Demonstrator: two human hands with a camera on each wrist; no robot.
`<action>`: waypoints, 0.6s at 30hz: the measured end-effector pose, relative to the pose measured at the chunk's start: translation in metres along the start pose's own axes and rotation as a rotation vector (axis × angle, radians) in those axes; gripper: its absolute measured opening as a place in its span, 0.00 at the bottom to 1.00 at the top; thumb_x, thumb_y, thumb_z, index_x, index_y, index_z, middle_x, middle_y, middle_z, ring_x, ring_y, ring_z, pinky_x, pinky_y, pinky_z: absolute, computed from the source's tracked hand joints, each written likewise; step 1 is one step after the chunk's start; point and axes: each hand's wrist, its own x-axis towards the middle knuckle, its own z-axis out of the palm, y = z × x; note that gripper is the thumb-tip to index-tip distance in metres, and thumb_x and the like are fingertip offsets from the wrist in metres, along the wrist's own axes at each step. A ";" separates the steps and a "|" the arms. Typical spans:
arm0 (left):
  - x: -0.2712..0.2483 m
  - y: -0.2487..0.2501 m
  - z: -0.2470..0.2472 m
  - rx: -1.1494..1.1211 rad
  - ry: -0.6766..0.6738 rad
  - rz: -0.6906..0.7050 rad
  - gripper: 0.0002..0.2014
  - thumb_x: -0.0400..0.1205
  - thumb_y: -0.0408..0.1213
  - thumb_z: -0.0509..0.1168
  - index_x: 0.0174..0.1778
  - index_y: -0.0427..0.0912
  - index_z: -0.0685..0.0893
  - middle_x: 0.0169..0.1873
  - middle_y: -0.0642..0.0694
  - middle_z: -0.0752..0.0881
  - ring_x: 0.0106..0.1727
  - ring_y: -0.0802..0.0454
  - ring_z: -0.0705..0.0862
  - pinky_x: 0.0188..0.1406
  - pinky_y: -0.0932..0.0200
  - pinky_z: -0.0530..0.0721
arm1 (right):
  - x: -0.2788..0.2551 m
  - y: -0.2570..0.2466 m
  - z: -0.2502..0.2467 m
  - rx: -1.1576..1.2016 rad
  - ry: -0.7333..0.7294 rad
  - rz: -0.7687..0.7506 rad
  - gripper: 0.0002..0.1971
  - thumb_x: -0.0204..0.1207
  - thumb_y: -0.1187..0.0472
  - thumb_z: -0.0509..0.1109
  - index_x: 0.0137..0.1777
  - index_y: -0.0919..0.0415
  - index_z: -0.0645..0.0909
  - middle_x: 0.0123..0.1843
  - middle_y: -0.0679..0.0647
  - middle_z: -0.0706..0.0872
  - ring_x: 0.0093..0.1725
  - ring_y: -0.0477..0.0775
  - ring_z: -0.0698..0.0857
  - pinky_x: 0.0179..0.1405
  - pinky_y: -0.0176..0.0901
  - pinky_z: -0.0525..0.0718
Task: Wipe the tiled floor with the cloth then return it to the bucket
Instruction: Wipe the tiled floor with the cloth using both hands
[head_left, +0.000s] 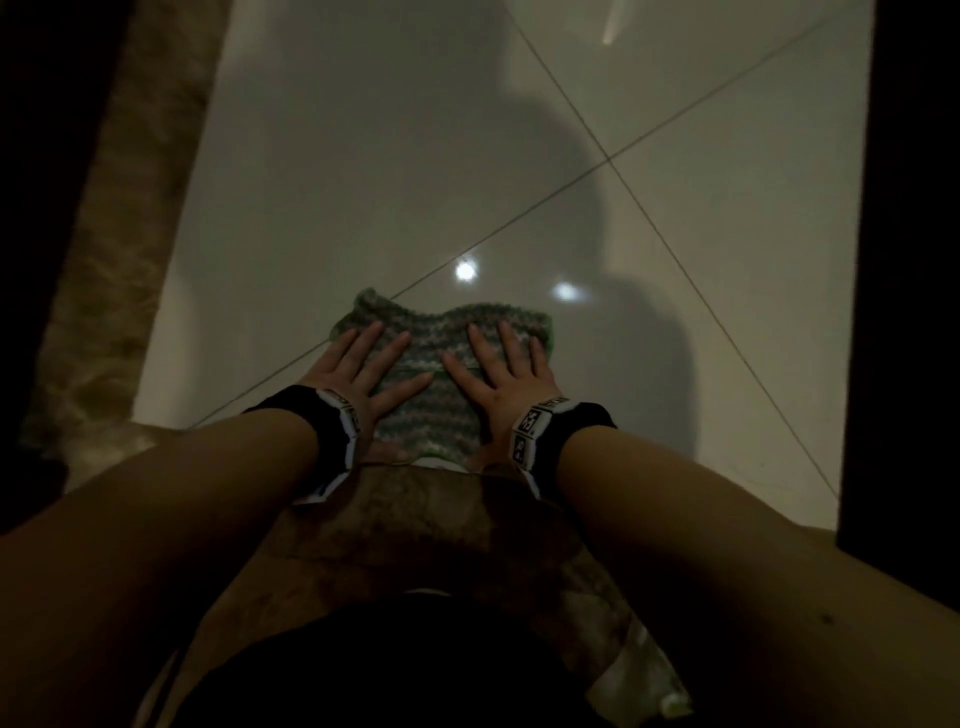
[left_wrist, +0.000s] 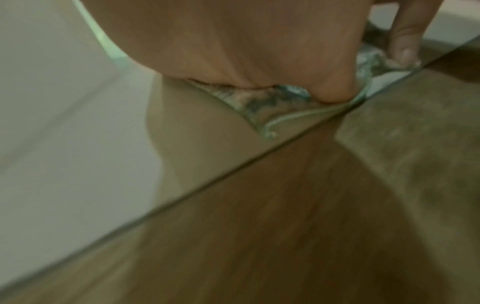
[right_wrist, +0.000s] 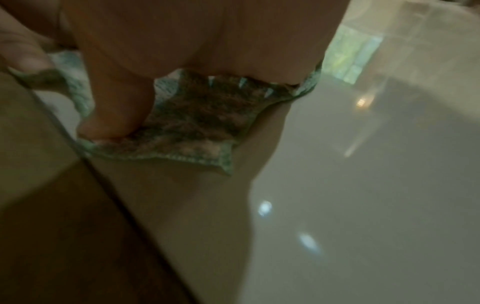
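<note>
Now both palms are down: the left hand and right hand, fingers straight and spread, press the green-and-white striped knitted cloth flat onto the glossy pale tiled floor, side by side across a grout line.

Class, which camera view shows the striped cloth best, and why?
The head view: the whole cloth lies flat on the tiled floor under the left hand and right hand. The two wrist views show only blurred edges of it beneath the palms.
</note>
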 end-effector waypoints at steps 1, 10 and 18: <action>-0.004 -0.009 0.004 -0.012 -0.020 -0.016 0.47 0.66 0.81 0.35 0.73 0.62 0.20 0.58 0.45 0.07 0.69 0.39 0.15 0.78 0.38 0.25 | 0.005 -0.009 -0.004 -0.008 0.007 -0.009 0.63 0.61 0.30 0.72 0.79 0.41 0.25 0.81 0.53 0.20 0.79 0.67 0.23 0.75 0.70 0.28; -0.039 -0.070 0.028 -0.106 -0.178 -0.105 0.52 0.41 0.78 0.07 0.65 0.65 0.14 0.55 0.46 0.01 0.52 0.42 -0.01 0.52 0.48 0.01 | 0.046 -0.068 -0.046 -0.102 -0.001 -0.098 0.63 0.61 0.31 0.73 0.80 0.42 0.25 0.81 0.53 0.21 0.80 0.67 0.25 0.76 0.73 0.32; -0.048 -0.108 0.043 -0.125 -0.166 -0.131 0.46 0.61 0.84 0.30 0.61 0.64 0.11 0.52 0.47 0.00 0.50 0.42 -0.01 0.49 0.48 0.01 | 0.071 -0.101 -0.070 -0.133 0.008 -0.121 0.66 0.58 0.30 0.75 0.80 0.41 0.26 0.81 0.53 0.20 0.79 0.68 0.24 0.76 0.74 0.31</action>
